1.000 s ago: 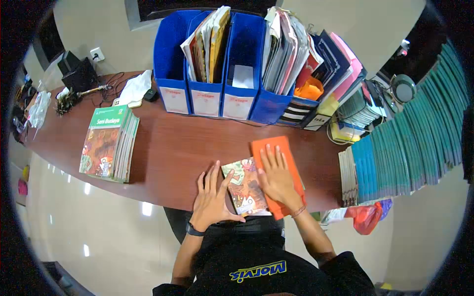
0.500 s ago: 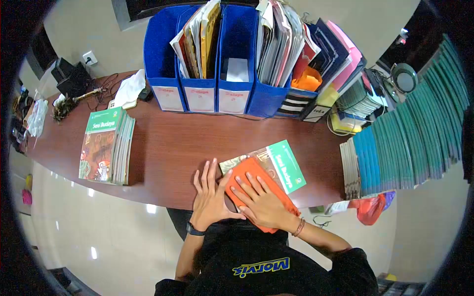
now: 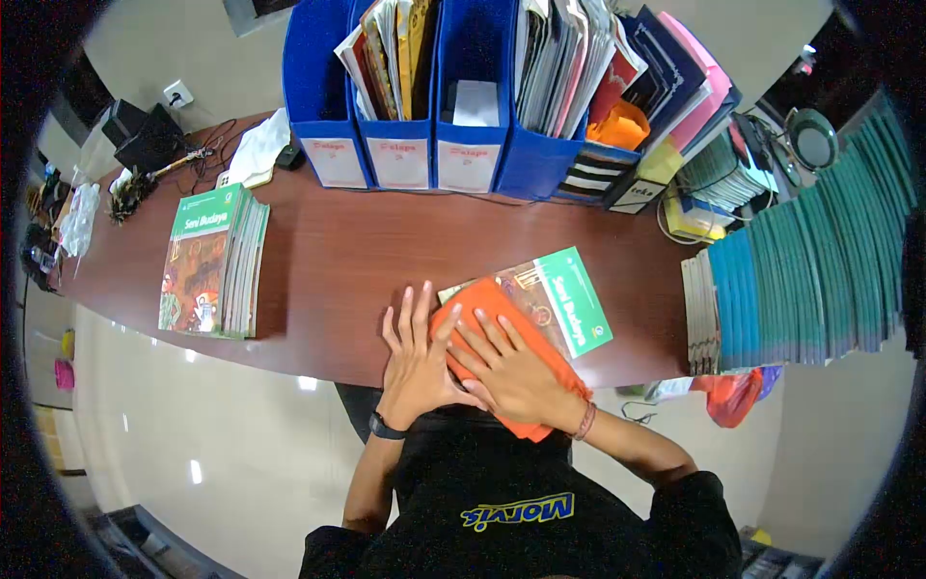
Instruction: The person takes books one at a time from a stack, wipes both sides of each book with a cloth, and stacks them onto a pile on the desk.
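Observation:
A Seni Budaya book [image 3: 576, 299] with a green and brown cover lies turned sideways near the front edge of the desk. Over its left part is spread an orange cloth [image 3: 497, 299]. My right hand [image 3: 516, 372] presses flat on this cloth, its fingers stretched out. To the left, my left hand [image 3: 417, 372] rests at the cloth's left edge with fingers extended, its thumb close to my right hand. The book's lower left part is hidden under cloth and hands.
A stack of Seni Budaya books [image 3: 207, 261] stands at the left of the brown desk [image 3: 367, 251]. Blue file holders [image 3: 395, 154] with papers line the back. At the right is a long row of green and blue books [image 3: 801, 280]. A black box and cables [image 3: 154, 135] sit back left.
The whole view has shifted a little. Relative to the book, the cloth and my right hand have slid slightly left, now covering the book's upper left corner more.

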`<action>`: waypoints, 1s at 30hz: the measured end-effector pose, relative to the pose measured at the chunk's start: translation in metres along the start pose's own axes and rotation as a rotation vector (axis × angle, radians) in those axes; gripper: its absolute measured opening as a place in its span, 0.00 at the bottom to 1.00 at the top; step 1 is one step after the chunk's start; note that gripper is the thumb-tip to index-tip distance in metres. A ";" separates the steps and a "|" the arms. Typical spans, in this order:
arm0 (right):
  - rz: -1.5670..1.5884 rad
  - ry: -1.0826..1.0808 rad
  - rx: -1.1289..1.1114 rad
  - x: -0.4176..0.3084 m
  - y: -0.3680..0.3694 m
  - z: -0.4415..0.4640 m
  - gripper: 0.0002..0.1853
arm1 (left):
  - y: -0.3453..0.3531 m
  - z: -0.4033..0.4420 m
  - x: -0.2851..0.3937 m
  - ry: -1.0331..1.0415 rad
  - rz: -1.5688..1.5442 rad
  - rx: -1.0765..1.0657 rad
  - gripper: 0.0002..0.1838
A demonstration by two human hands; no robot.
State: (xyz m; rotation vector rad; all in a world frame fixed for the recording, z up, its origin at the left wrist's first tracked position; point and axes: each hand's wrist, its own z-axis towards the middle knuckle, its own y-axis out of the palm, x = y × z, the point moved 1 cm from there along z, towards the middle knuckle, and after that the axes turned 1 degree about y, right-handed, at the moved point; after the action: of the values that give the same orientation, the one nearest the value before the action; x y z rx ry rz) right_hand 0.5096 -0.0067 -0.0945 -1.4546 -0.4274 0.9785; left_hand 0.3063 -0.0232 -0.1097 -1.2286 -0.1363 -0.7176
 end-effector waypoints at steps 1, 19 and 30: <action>0.010 0.009 -0.005 -0.001 -0.003 -0.001 0.34 | 0.000 0.000 0.001 0.011 0.004 -0.005 0.80; 0.375 0.056 0.614 -0.046 -0.061 0.016 0.14 | -0.022 0.043 0.018 0.232 0.153 -0.380 0.70; 0.035 0.051 0.426 -0.120 -0.063 0.043 0.20 | 0.101 0.053 -0.025 0.649 0.085 0.440 0.48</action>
State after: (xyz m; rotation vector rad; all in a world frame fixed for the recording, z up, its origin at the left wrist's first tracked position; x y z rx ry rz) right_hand 0.4267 -0.0605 0.0075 -1.1008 -0.1429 0.9878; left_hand 0.3593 0.0499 -0.1837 -0.5408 0.2820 -0.9211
